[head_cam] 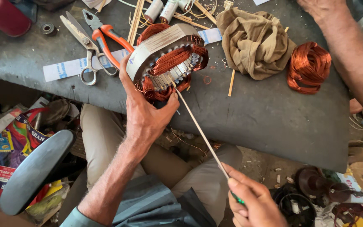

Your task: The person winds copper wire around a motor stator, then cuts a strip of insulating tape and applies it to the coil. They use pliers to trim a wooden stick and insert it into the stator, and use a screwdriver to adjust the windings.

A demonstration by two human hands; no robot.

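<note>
Dark grey counter (pixel 265 117) seen from above, strewn with tools. Near its front edge, a round motor core (pixel 167 56) packed with copper wire, tilted up and gripped around its lower side by the left hand (pixel 145 113). Right hand (pixel 253 201), low in view, pinching a long thin stick (pixel 198 126) whose tip reaches into the core's slots; possibly a green handle underneath. Beside: crumpled tan cloth (pixel 253 42), loose copper coil (pixel 309 67), scissors (pixel 85 46), orange-handled pliers (pixel 106 38).
</note>
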